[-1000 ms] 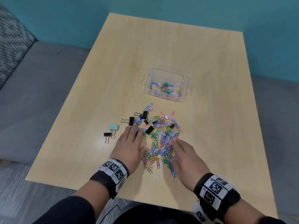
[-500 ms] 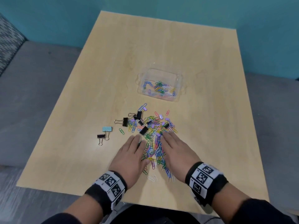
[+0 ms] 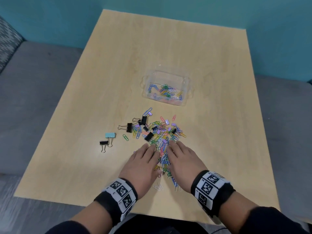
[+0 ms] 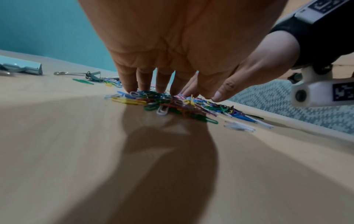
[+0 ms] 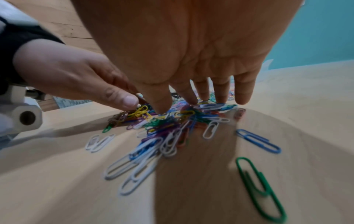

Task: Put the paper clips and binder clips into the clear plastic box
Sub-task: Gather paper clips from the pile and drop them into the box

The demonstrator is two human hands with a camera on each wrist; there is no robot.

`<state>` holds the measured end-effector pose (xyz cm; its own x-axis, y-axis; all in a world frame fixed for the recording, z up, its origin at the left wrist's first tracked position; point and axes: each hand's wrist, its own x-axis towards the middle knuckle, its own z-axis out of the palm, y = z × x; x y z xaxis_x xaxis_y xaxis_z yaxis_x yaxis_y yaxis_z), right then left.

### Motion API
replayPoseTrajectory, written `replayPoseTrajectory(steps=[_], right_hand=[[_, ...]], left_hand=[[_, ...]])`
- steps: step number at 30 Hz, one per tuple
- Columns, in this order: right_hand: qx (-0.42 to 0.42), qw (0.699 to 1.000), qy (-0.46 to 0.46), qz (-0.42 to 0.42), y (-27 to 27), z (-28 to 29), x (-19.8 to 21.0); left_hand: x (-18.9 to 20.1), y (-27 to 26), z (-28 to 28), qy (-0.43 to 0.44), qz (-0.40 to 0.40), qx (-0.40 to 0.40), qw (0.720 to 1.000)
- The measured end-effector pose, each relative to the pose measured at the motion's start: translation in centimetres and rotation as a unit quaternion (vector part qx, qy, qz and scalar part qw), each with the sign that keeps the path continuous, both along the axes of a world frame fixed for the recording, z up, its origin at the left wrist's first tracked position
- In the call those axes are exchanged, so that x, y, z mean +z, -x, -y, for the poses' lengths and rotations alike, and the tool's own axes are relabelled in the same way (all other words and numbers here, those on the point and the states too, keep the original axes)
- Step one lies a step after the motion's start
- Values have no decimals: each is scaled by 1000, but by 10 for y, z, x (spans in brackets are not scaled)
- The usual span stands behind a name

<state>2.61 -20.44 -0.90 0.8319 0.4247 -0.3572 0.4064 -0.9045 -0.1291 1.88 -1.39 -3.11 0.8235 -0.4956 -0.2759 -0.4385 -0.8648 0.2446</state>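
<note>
A heap of coloured paper clips point(image 3: 163, 139) mixed with small black and lilac binder clips lies on the wooden table point(image 3: 168, 48). My left hand point(image 3: 143, 159) and right hand point(image 3: 182, 157) rest flat, palms down, on either side of the heap's near part, straight fingertips touching clips point(image 4: 159, 100) point(image 5: 182, 118). Neither hand grips anything. The clear plastic box point(image 3: 166, 87) stands beyond the heap and holds several paper clips. A black binder clip point(image 3: 128, 127) lies at the heap's left edge.
A light blue binder clip point(image 3: 110, 135) and a black one point(image 3: 103, 143) lie apart to the left, with a lone green paper clip point(image 3: 125, 137) nearby. White clips point(image 3: 157, 186) lie near the table's front edge. A grey sofa surrounds the table.
Both hands have drawn together, squeezing the near part of the heap into a narrower strip between them. The left hand slid back and right, away from the black binder clips.
</note>
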Motion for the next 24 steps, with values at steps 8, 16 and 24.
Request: replayPoseTrajectory(steps=[8, 16, 24], right_hand=[[-19, 999, -31, -1, 13, 6, 2], [22, 999, -28, 35, 4, 1, 4], [21, 999, -24, 15, -4, 4, -4]], left_hand=[[-1, 3, -4, 15, 38, -38, 998], [0, -5, 5, 6, 57, -57, 997], [5, -18, 10, -10, 78, -41, 996]])
